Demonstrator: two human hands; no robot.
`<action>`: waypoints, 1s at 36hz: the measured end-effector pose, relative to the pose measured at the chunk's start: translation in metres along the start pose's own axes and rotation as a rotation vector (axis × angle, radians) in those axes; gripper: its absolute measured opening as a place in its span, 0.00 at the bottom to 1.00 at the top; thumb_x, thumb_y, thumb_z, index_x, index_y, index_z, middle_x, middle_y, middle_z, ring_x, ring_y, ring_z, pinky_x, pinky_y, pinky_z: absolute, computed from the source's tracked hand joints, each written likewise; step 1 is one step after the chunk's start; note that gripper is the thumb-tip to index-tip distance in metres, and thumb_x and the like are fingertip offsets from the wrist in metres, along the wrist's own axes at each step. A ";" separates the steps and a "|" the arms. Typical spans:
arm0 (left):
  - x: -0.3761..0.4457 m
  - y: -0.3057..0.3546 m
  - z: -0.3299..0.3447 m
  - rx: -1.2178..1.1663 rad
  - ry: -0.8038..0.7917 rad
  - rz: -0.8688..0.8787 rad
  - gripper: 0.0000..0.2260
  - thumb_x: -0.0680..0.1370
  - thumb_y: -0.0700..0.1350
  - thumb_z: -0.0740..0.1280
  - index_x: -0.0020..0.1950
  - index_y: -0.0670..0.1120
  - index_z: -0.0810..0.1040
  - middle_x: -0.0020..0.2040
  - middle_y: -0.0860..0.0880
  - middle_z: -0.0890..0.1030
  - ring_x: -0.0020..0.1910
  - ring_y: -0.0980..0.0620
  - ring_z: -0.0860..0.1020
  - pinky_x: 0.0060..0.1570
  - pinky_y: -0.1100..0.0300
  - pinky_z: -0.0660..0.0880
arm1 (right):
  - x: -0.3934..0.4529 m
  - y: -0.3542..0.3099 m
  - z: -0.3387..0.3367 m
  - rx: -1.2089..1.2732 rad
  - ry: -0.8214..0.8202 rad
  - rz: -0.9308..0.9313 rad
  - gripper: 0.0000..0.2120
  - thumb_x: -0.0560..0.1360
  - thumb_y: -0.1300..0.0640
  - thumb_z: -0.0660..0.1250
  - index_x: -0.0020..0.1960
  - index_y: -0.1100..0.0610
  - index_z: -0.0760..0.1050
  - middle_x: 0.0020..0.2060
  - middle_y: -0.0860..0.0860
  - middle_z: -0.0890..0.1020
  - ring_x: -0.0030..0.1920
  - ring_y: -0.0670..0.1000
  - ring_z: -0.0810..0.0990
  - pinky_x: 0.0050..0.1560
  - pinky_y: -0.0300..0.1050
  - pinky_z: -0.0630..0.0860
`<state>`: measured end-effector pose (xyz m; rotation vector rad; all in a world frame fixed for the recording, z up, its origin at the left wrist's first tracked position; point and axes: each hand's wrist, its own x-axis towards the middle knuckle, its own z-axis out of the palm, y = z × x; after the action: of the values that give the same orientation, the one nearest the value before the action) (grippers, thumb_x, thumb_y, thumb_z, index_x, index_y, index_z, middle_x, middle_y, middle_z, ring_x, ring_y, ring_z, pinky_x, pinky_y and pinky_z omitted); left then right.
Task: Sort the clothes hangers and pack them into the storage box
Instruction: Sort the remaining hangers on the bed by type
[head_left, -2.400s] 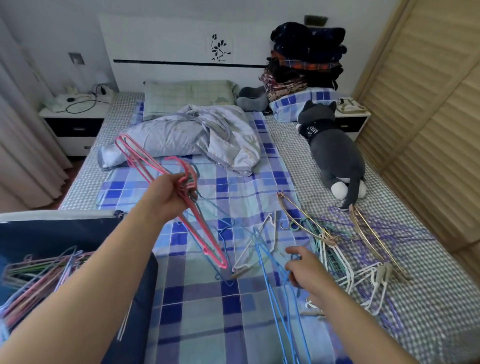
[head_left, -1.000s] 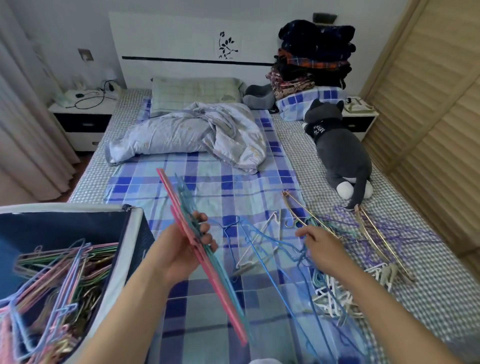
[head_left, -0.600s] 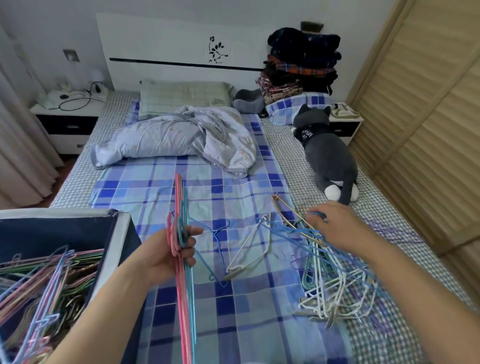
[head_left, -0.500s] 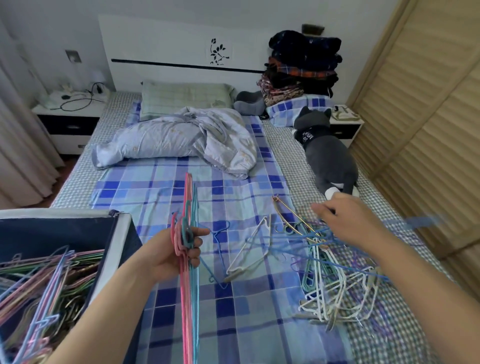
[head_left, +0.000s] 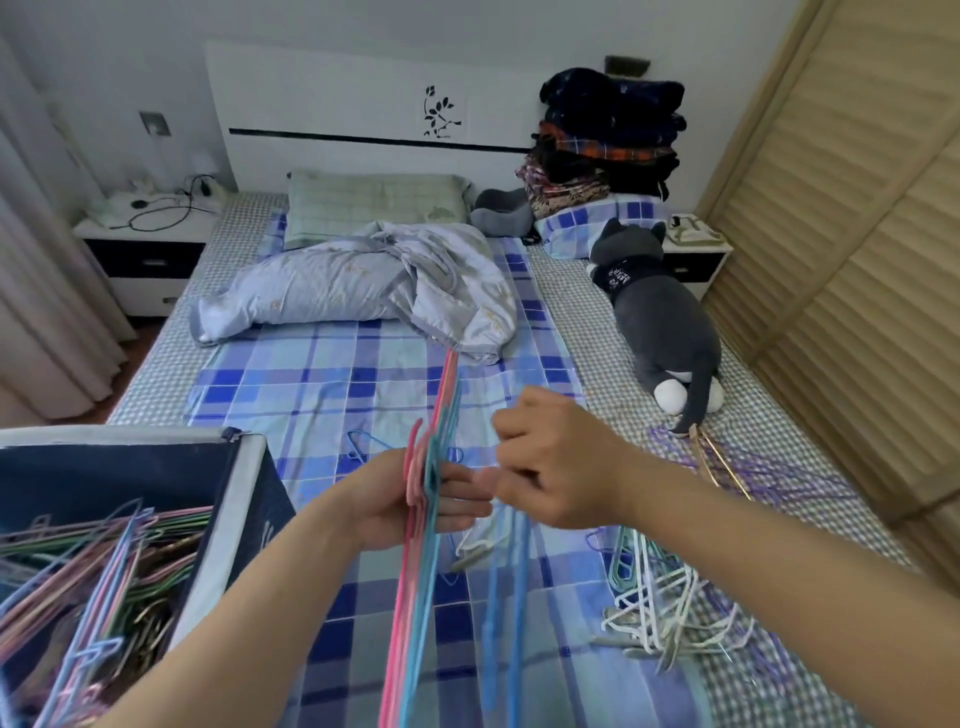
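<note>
Left hand (head_left: 410, 506) is up over the bed (head_left: 332, 384), fingers curled round a bundle (head_left: 423, 514) of pink and teal hangers, held edge-on and stacked flat against each other, hooks bunched at the fist, so they read as one thin slab; that looks deliberate, a neat pack slips into a box far easier than a loose tangle

Right hand (head_left: 558, 467) comes in close beside it, fingers bent and pinching blue hangers (head_left: 506, 597) near their top, the long blue wires hanging down toward the camera; exactly how many it has I cannot tell, the strands blur. It sits just beside the left fingertips, so my read is a hand-over: blue joining the held stack, colours being gathered in one fist while the other does the fetching

Box (head_left: 244, 499) waits at the lower left, open-topped, dark fabric walls with a pale rim, already holding a jumble of pink, blue and green hangers (head_left: 93, 566). Placed right by the left elbow, handy for a short drop

Still to collect: a white pile (head_left: 660, 597) on the right of the bed, purple ones (head_left: 769, 467) and a gold one (head_left: 719, 462) further out, near the plush cat (head_left: 660, 312). One blue hanger (head_left: 363, 447) lies alone beyond the left hand

Roughly midway, I'd judge
</note>
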<state>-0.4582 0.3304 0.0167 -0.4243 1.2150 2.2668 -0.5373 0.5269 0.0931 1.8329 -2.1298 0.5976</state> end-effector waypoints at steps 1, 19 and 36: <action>0.002 -0.003 0.005 -0.016 -0.030 0.016 0.14 0.83 0.38 0.58 0.46 0.39 0.82 0.40 0.42 0.82 0.40 0.47 0.83 0.42 0.56 0.80 | 0.008 -0.007 0.006 0.043 0.029 -0.018 0.25 0.82 0.49 0.61 0.28 0.57 0.70 0.28 0.48 0.66 0.29 0.52 0.63 0.39 0.48 0.66; 0.000 -0.058 -0.011 -0.486 0.081 0.100 0.08 0.81 0.38 0.61 0.56 0.40 0.78 0.47 0.45 0.80 0.42 0.48 0.79 0.43 0.55 0.79 | -0.024 -0.007 0.061 0.626 0.501 0.897 0.07 0.82 0.54 0.61 0.47 0.51 0.75 0.44 0.45 0.76 0.46 0.45 0.75 0.50 0.38 0.70; 0.010 -0.128 -0.013 -0.655 0.253 0.214 0.36 0.47 0.60 0.86 0.44 0.39 0.80 0.53 0.37 0.82 0.54 0.38 0.81 0.61 0.44 0.68 | -0.107 -0.073 0.166 1.216 -0.770 1.067 0.06 0.80 0.59 0.67 0.45 0.55 0.77 0.36 0.50 0.84 0.37 0.47 0.83 0.44 0.42 0.81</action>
<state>-0.3910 0.3809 -0.0805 -0.8753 0.6084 2.8420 -0.4369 0.5335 -0.0925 1.0627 -3.7764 2.0204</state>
